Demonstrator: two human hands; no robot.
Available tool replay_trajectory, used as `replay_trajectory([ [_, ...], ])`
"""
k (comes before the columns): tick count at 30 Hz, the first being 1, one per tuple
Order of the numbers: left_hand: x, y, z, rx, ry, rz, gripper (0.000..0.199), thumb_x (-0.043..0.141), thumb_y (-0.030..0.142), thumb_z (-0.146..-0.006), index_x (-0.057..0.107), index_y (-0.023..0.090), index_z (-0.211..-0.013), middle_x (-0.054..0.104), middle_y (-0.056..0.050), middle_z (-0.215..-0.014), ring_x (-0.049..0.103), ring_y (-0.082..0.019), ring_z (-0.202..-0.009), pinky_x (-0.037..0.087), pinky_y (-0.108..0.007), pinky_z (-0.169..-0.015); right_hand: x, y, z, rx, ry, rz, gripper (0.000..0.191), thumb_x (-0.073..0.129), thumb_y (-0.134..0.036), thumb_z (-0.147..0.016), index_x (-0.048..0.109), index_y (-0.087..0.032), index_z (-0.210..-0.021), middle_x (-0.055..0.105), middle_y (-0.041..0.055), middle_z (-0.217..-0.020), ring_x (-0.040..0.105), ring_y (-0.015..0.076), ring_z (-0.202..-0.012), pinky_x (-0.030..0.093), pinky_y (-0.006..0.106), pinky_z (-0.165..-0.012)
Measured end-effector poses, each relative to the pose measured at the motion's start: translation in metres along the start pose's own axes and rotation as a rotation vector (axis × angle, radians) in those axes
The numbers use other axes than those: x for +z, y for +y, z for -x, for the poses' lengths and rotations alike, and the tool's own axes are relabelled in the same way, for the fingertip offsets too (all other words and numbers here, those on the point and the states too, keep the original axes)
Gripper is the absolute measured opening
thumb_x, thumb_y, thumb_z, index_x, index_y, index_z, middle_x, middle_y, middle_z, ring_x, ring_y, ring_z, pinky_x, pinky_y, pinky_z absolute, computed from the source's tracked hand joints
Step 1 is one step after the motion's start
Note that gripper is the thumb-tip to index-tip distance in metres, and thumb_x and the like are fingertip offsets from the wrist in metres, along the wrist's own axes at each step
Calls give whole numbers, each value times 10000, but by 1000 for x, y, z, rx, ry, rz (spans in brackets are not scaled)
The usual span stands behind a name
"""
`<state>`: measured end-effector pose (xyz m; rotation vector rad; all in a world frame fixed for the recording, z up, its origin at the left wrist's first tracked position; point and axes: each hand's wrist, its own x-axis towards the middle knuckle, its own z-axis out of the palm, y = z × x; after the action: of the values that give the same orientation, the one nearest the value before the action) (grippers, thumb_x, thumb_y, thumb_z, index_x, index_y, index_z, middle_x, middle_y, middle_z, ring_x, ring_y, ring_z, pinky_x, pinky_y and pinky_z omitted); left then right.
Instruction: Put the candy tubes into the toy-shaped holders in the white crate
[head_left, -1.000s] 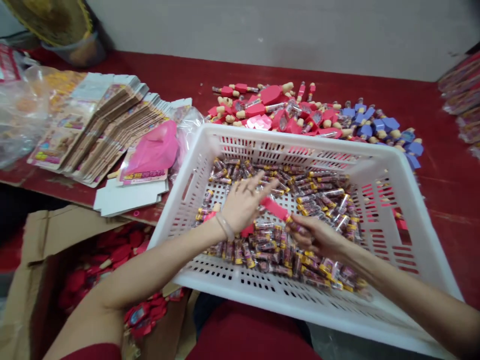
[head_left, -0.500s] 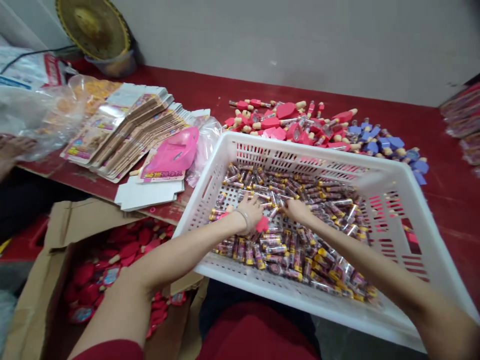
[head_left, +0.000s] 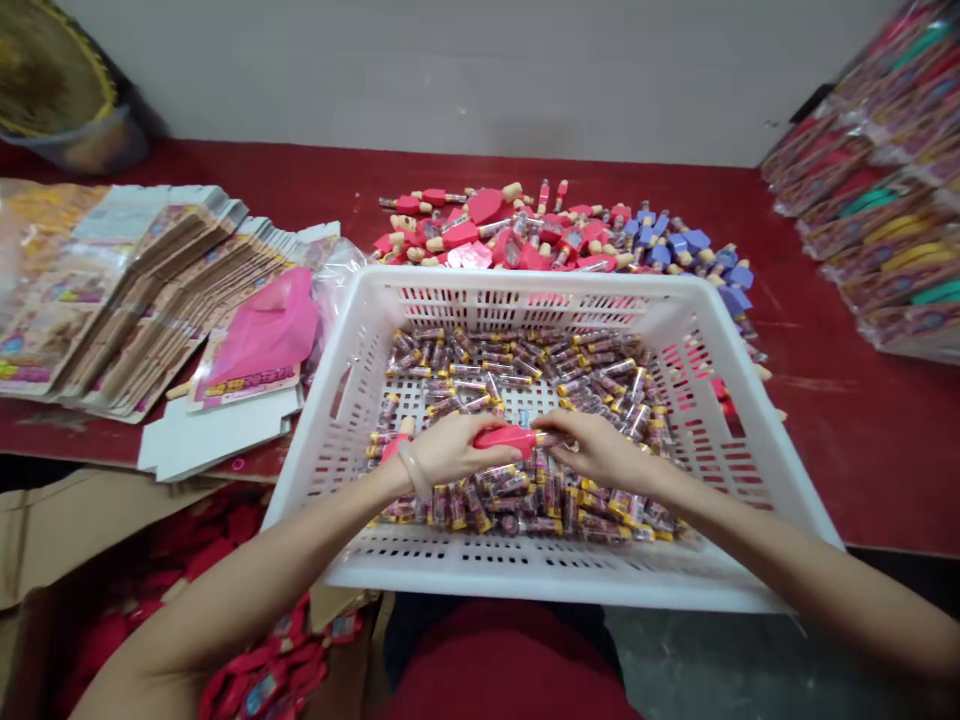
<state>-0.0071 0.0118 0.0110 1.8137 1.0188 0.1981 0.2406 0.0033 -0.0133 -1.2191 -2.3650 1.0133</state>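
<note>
Since the last look, my two hands have closed up over the basket, and the view has swung so more of the stacked packs show on the right; the left hand [head_left: 454, 450] curls its fingers over one pink lolly-shaped piece [head_left: 501, 436], pressing on its body, while the right hand [head_left: 600, 450] pinches the clear tube end; the piece lies between them, just over the tubes; a second pink piece [head_left: 395, 447] sits beside my left wrist; one white slotted basket [head_left: 525, 585] holds clear tubes [head_left: 480, 375], too many to count; one cardboard box [head_left: 75, 510] below left holds red pieces [head_left: 247, 690]; beyond lie one pink plastic bag [head_left: 262, 335] and stacks of printed card [head_left: 150, 300] on the red table [head_left: 847, 440]; two loose piles follow, pink [head_left: 487, 225] and blue [head_left: 675, 245]; stacked packs [head_left: 877, 190] rise far right; one woven hat [head_left: 45, 70] sits far left.
</note>
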Motion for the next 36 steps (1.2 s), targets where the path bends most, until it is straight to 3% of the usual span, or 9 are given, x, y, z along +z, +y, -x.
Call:
replay_trajectory([
  [3, 5, 2, 0, -13, -102, 32, 526, 469, 622, -864, 653, 174, -1068, 631, -20, -802, 507, -125, -639, 357, -227, -591, 4, -7, 3, -8, -133, 449, 160, 568, -319, -881, 576, -160, -900, 659, 60, -797, 598, 187, -653, 304, 264, -553],
  [5, 6, 1, 0, -68, -163, 97, 534, 426, 625, -883, 663, 161, -1000, 615, -12, -751, 461, -98, -551, 337, -214, -531, 5, -11, 5, -33, -161, 555, 202, 549, -353, -905, 562, -155, -872, 651, 51, -734, 571, 170, -585, 224, 266, -526],
  [10, 8, 0, 5, -213, -302, 189, 573, 426, 655, -865, 618, 131, -734, 532, 4, -581, 386, -69, -434, 290, -194, -431, 11, -18, 13, -78, -198, 548, 155, 596, -321, -858, 563, -169, -869, 650, 12, -695, 533, 138, -541, 148, 284, -516],
  [13, 12, 1, 9, -299, -350, 267, 584, 427, 677, -848, 617, 130, -771, 568, -12, -609, 403, -78, -419, 297, -198, -394, 17, -17, 18, -108, -170, 569, 124, 619, -271, -819, 551, -168, -828, 630, -4, -650, 507, 133, -512, 133, 296, -511],
  [21, 24, 9, 17, -459, -525, 590, 597, 465, 695, -820, 595, 126, -693, 574, -14, -560, 318, -54, -324, 219, -207, -343, 20, -24, 34, -448, -7, 670, 161, 462, -159, -905, 511, -165, -752, 564, 16, -617, 476, 147, -523, 218, 319, -528],
  [25, 30, 6, 17, -567, -563, 782, 579, 472, 709, -812, 589, 144, -757, 589, -15, -534, 317, -58, -302, 253, -208, -365, 20, -26, 36, -461, -8, 653, 153, 457, -133, -884, 512, -168, -745, 553, 14, -616, 455, 145, -526, 233, 321, -531],
  [30, 31, 3, 16, -661, -699, 869, 646, 387, 769, -802, 602, 160, -826, 611, -23, -554, 268, -60, -265, 156, -201, -304, 16, -29, 35, -363, -13, 584, 185, 445, -209, -905, 510, -189, -733, 560, 12, -601, 444, 140, -514, 233, 320, -523],
  [32, 29, 6, 17, -647, -683, 869, 656, 369, 767, -810, 606, 156, -796, 609, -27, -548, 262, -59, -266, 146, -204, -298, 13, -34, 36, -345, 9, 578, 240, 407, -235, -938, 513, -194, -727, 558, 20, -600, 444, 147, -516, 236, 326, -525],
  [36, 26, 16, 22, -549, -526, 789, 597, 447, 722, -817, 603, 149, -748, 605, -21, -542, 325, -59, -311, 233, -205, -353, 10, -45, 41, -364, -7, 671, 269, 367, -124, -927, 537, -181, -727, 547, 38, -599, 441, 161, -523, 230, 334, -536],
])
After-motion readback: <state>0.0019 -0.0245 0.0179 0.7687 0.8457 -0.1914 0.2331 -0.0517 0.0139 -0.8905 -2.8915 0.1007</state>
